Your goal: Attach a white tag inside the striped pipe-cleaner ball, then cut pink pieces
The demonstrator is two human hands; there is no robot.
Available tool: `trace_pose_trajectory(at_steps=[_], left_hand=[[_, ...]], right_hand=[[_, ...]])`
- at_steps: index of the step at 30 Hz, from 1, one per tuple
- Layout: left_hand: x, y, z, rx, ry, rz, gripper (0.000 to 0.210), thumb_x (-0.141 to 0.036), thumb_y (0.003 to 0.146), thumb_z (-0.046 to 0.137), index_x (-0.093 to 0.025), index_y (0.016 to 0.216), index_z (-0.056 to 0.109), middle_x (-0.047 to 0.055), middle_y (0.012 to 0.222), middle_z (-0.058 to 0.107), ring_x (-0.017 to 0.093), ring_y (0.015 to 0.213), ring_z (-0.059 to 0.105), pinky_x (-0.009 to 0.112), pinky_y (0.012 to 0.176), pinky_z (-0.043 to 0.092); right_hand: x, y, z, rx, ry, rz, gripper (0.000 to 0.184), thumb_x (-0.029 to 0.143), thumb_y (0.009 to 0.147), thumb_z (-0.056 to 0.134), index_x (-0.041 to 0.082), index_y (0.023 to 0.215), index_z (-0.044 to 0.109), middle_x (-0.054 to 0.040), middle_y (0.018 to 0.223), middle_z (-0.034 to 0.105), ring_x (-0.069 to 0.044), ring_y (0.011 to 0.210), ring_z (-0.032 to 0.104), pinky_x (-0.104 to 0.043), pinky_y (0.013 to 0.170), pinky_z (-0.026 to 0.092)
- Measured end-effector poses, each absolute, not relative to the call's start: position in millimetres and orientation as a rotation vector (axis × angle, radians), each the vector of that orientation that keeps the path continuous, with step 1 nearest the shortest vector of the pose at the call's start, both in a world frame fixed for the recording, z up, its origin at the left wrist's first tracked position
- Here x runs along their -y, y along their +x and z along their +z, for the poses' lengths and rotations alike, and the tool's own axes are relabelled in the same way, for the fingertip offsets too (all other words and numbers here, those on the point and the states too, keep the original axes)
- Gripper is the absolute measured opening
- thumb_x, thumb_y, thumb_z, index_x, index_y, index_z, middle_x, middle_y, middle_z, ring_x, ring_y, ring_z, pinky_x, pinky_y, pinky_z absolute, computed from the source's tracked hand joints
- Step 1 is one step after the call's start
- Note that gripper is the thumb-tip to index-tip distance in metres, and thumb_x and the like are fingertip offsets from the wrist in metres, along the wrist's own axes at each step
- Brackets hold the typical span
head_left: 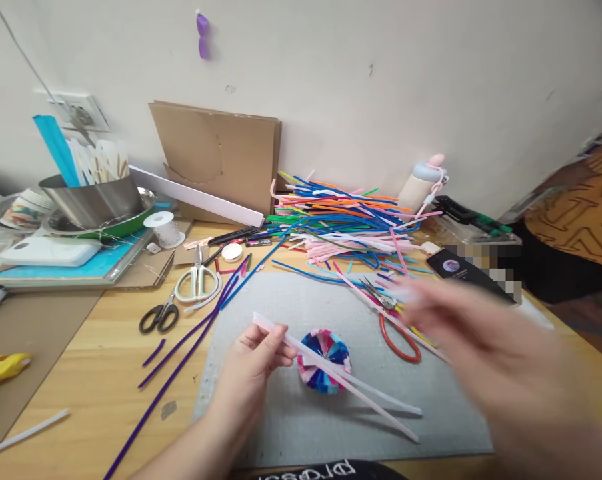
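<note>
My left hand (253, 373) is closed, pinching a few pale pink and white pipe cleaners (365, 392) between thumb and fingers. Their short ends poke out above my thumb, while the long ends spread apart toward the lower right. Beneath them, on a grey cutting mat (261, 433), lies a round disc (338, 350) of blue, pink and white fuzzy wedges. My right hand (505, 360) is raised over the mat's right side, smeared by motion. Whether its fingers hold anything is unclear. Close to it rest red-handled scissors (387, 337) and a pink pipe cleaner (353, 287).
A heap of coloured pipe cleaners (351, 227) lies behind the mat. White scissors (197, 283), black scissors (159, 319) and purple pipe cleaners (181, 357) are at left. Cardboard (231, 160) leans on the wall. A bottle (421, 187) and dark phone (473, 270) sit at right.
</note>
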State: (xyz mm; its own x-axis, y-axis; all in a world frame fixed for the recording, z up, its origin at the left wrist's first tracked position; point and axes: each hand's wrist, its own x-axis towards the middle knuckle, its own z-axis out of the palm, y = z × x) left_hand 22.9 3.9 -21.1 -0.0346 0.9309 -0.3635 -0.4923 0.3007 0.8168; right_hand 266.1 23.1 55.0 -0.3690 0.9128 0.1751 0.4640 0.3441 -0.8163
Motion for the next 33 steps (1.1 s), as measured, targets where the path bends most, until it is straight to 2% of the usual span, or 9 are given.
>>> trace_pose_trajectory(at_steps=[1, 2, 4, 7, 14, 19, 24, 28, 33], left_hand=[[-3, 23, -22, -1.072, 0.573, 1.225, 0.023, -0.029, 0.067, 0.076, -0.011, 0.075, 0.066, 0.004, 0.057, 0.067, 0.010, 0.051, 0.061, 0.016, 0.051, 0.049], [-2, 24, -22, -1.073, 0.617, 1.216, 0.021, -0.029, 0.068, 0.075, -0.011, 0.075, 0.066, 0.004, 0.058, 0.068, 0.011, 0.051, 0.062, 0.017, 0.051, 0.049], [-1, 25, -22, -1.067, 0.697, 1.198, 0.019, -0.027, 0.068, 0.075, -0.011, 0.074, 0.066, 0.005, 0.058, 0.068, 0.012, 0.052, 0.063, 0.019, 0.052, 0.049], [-1, 26, -21, -1.059, 0.763, 1.187, 0.014, -0.023, 0.069, 0.074, -0.011, 0.071, 0.066, 0.005, 0.059, 0.068, 0.013, 0.053, 0.063, 0.020, 0.053, 0.050], [2, 29, -12, -1.013, 0.764, 1.205, 0.009, -0.018, 0.071, 0.071, -0.013, 0.077, 0.066, 0.003, 0.059, 0.067, 0.012, 0.053, 0.062, 0.021, 0.053, 0.051], [3, 30, -13, -1.023, 0.754, 1.212, 0.009, -0.019, 0.071, 0.071, -0.014, 0.071, 0.064, 0.002, 0.058, 0.066, 0.012, 0.052, 0.062, 0.020, 0.052, 0.051], [3, 29, -19, -1.013, 0.768, 1.172, 0.011, -0.021, 0.074, 0.069, -0.014, 0.071, 0.062, 0.002, 0.055, 0.066, 0.012, 0.050, 0.062, 0.019, 0.050, 0.051], [5, 29, -20, -0.981, 0.788, 1.136, 0.011, -0.023, 0.075, 0.068, -0.014, 0.073, 0.062, 0.003, 0.055, 0.066, 0.011, 0.049, 0.062, 0.019, 0.049, 0.050], [4, 27, -20, -1.024, 0.789, 1.184, 0.015, -0.025, 0.075, 0.068, -0.014, 0.069, 0.059, 0.002, 0.053, 0.063, 0.011, 0.048, 0.059, 0.020, 0.050, 0.048]], right_hand=[[-18, 246, 47, 1.980, -1.204, 0.965, 0.035, 0.029, 0.089, 0.047, 0.022, 0.123, 0.050, -0.0051, 0.082, 0.068, -0.018, 0.075, 0.062, -0.029, 0.063, 0.048], [-15, 228, 39, 1.990, -1.192, 1.079, 0.029, 0.026, 0.088, 0.048, 0.022, 0.116, 0.052, -0.0025, 0.075, 0.067, -0.015, 0.067, 0.061, -0.027, 0.059, 0.047], [-15, 199, 24, 1.960, -1.201, 1.255, 0.011, 0.024, 0.088, 0.047, 0.019, 0.091, 0.056, -0.0002, 0.066, 0.065, -0.013, 0.056, 0.059, -0.024, 0.052, 0.043], [-22, 179, 10, 1.855, -1.167, 1.378, 0.009, 0.021, 0.088, 0.047, 0.019, 0.082, 0.053, -0.0001, 0.067, 0.065, -0.012, 0.057, 0.059, -0.023, 0.052, 0.043], [-22, 176, 6, 1.907, -1.079, 1.201, 0.012, 0.018, 0.086, 0.049, 0.019, 0.079, 0.058, -0.0013, 0.078, 0.059, -0.013, 0.070, 0.057, -0.025, 0.062, 0.044], [-20, 172, 3, 1.703, -1.138, 1.458, 0.005, 0.024, 0.084, 0.055, 0.019, 0.082, 0.053, 0.0025, 0.068, 0.057, -0.011, 0.061, 0.053, -0.024, 0.056, 0.041], [-24, 174, -3, 1.395, -0.994, 1.783, 0.026, 0.035, 0.077, 0.066, 0.019, 0.078, 0.045, 0.0037, 0.068, 0.053, -0.011, 0.060, 0.054, -0.025, 0.058, 0.043], [-27, 176, -12, 1.245, -0.902, 1.983, 0.026, 0.031, 0.078, 0.067, 0.019, 0.083, 0.045, 0.0041, 0.064, 0.055, -0.009, 0.055, 0.053, -0.021, 0.049, 0.037], [-24, 173, -15, 1.223, -0.781, 2.104, 0.021, 0.033, 0.083, 0.062, 0.017, 0.087, 0.048, 0.0017, 0.071, 0.058, -0.010, 0.064, 0.058, -0.023, 0.058, 0.046]])
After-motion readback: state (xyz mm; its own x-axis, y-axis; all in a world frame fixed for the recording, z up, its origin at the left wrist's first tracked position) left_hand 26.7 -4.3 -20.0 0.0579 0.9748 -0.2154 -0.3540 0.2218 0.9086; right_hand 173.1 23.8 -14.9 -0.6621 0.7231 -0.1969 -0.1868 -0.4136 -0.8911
